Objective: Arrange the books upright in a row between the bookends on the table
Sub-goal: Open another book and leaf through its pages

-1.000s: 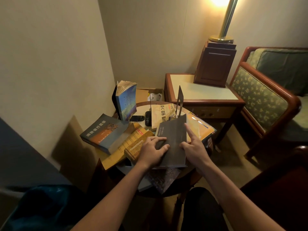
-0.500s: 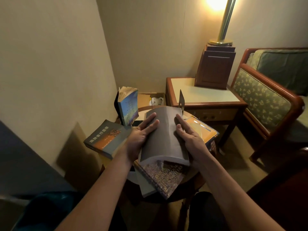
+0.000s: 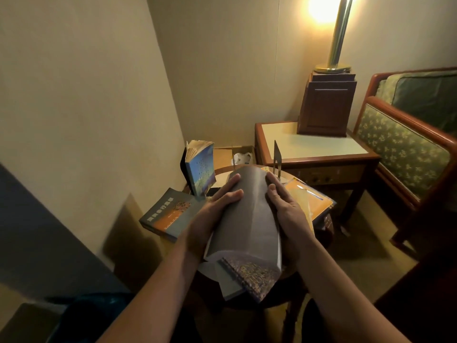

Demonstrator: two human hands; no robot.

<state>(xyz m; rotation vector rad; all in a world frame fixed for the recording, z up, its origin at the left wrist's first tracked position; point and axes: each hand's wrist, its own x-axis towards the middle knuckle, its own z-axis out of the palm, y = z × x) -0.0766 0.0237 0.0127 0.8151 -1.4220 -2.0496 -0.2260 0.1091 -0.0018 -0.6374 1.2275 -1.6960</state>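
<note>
An upholstered armchair [image 3: 405,149] with a red wooden frame stands at the far right, well apart from the grey book. Beside it, beyond the grey book, a square side table [image 3: 314,154] carries a dark wooden lamp base [image 3: 326,105] with a brass lamp pole [image 3: 340,33] rising from it. In front of that table sits the small round table [image 3: 222,170], only slivers of its top showing among the clutter.

The grey book [image 3: 247,214] is lifted over the round table, cover upward and bowed, its far end pointing toward the side table. The left hand [image 3: 212,214] grips its left edge, fingers laid across the cover; the right hand [image 3: 286,211] presses flat along its right edge, so the book is clamped between the two palms.

Under the near end of the grey book lies a dark patterned book [image 3: 249,276], jutting past the table edge toward the person. To the left of the grey book a blue-and-orange book [image 3: 170,214] lies flat. To its right an orange book [image 3: 309,199] lies flat, partly under the right hand. Beyond the left hand a blue paperback [image 3: 200,169] stands upright, its pages fanned at the top, against a dark bookend whose shape is hard to make out. Just past the far end of the grey book a thin metal bookend [image 3: 277,157] stands upright.
</note>
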